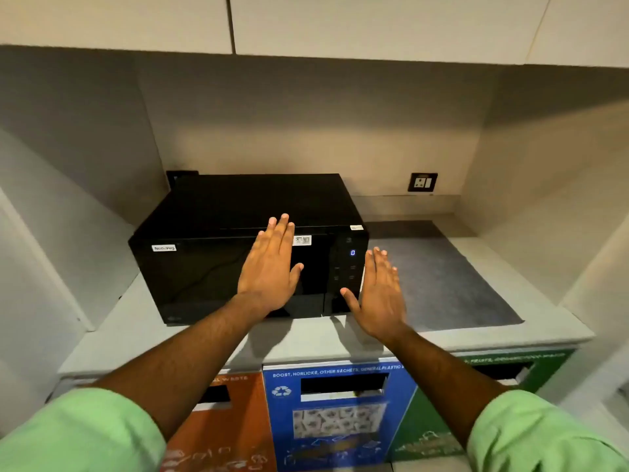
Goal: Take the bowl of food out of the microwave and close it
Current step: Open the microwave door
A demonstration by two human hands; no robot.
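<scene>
A black microwave (204, 264) stands on the grey counter (306, 338) with its door shut; its display shows a blue 0. The dark glass hides whatever is inside, so no bowl of food is visible. My left hand (272, 267) is held flat in front of the door's right part, fingers together and pointing up, holding nothing. My right hand (381, 294) is held flat just right of the control panel, thumb spread toward the panel's lower edge, also holding nothing.
A dark grey mat (442, 284) covers the counter right of the microwave. A wall socket (422, 182) sits on the back wall. Cabinets hang overhead. Below the counter edge are orange (224, 420), blue (337, 413) and green (442, 403) waste bin fronts.
</scene>
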